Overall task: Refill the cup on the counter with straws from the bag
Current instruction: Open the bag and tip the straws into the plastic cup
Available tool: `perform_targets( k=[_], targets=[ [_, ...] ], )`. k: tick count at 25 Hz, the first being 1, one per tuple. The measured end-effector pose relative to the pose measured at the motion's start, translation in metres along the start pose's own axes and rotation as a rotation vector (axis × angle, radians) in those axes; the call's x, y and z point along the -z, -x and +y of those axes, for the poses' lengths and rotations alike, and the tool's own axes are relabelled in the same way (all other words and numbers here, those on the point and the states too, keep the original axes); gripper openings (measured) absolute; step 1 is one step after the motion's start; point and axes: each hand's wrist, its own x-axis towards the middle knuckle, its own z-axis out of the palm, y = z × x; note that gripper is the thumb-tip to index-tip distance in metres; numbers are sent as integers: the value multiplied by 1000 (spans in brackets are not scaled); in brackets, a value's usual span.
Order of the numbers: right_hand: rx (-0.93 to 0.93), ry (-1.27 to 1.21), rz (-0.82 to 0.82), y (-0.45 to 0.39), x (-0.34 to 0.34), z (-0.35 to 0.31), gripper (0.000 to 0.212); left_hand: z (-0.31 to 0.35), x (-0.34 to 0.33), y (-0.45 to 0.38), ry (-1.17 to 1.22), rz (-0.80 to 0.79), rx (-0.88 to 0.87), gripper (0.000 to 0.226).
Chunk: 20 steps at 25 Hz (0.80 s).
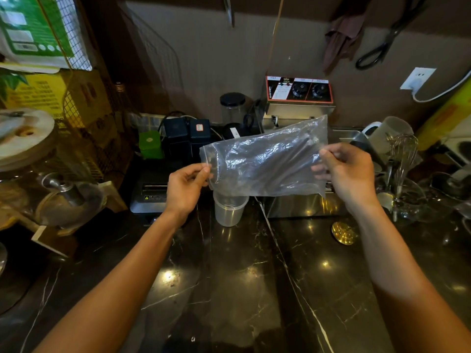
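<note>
A clear plastic bag (265, 161) hangs stretched sideways above the counter, with dark straws (288, 151) lying lengthwise inside it. My left hand (184, 186) pinches the bag's left edge. My right hand (349, 171) grips its right end, fingers closed around the plastic. Just below the bag, a translucent plastic cup (229, 210) stands upright on the dark marble counter (242, 276). Its rim is partly hidden by the bag, and it looks empty.
A steel fryer with two dials (299, 98) stands behind the bag. Black boxes (187, 136) and a green box (150, 145) sit back left, glass jars (51, 194) at far left. A whisk and glassware (405, 174) crowd the right, near a brass disc (344, 233).
</note>
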Motion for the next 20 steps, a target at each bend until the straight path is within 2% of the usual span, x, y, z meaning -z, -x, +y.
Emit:
perform_targets(
  k=[12, 17, 20],
  targets=[
    [136, 164, -37, -29, -20, -17, 17, -27, -5, 4, 64, 27, 128, 22],
    [153, 157, -65, -38, -30, -22, 21, -38, -4, 6, 98, 49, 181, 17],
    [138, 140, -72, -41, -34, -25, 14, -41, -5, 7, 122, 62, 217, 19]
  ],
)
